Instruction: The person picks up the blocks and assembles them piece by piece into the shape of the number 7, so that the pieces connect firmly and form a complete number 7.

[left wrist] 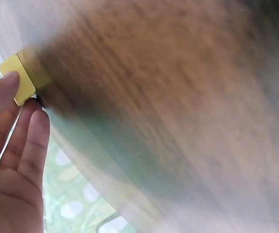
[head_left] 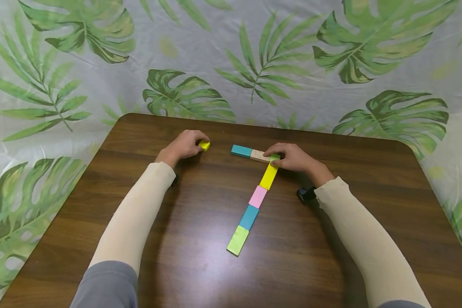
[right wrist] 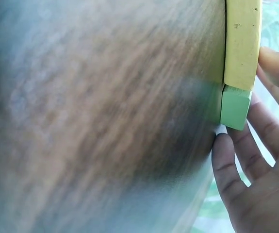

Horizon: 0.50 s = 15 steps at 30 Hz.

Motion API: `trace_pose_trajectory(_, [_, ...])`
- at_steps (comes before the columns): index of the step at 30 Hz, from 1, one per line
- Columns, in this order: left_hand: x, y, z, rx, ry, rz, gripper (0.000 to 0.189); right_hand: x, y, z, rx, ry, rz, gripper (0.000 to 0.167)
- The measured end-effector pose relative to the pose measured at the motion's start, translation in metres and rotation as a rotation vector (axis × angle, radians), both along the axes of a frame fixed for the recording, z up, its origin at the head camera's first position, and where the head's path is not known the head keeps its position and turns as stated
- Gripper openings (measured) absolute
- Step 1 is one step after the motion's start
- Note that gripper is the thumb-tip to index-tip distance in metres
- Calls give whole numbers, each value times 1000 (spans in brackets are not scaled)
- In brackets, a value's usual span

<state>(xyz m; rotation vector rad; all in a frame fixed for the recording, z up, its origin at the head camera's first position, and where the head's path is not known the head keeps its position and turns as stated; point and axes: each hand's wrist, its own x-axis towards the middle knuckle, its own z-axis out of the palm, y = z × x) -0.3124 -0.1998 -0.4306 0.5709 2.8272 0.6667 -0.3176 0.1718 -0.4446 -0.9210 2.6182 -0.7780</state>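
My left hand (head_left: 182, 145) pinches a small yellow block (head_left: 204, 145) between thumb and fingers, low over the table's far left. In the left wrist view that yellow block (left wrist: 20, 80) shows its flat face, partly covered by the thumb. At the corner of a line of blocks, my right hand (head_left: 292, 158) holds a green block (head_left: 275, 158) with thumb and fingers. To its left lie a plain wooden block (head_left: 259, 155) and a blue block (head_left: 241, 150). Toward me run a longer yellow block (head_left: 269, 176), a pink block (head_left: 258, 196), another blue block (head_left: 249, 217) and a light green block (head_left: 238, 241), end to end.
The dark brown wooden table (head_left: 200, 265) has rounded far corners. Behind it hangs a pale curtain (head_left: 200, 38) printed with green leaves. A gap of bare tabletop lies between the left hand's block and the blue end of the line.
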Motion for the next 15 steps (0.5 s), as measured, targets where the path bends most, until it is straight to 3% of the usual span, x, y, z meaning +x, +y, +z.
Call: trace_pose_trajectory(15, [3,-3,-4,37,-12,46,34,7,0,2,-8,-5,-1,34])
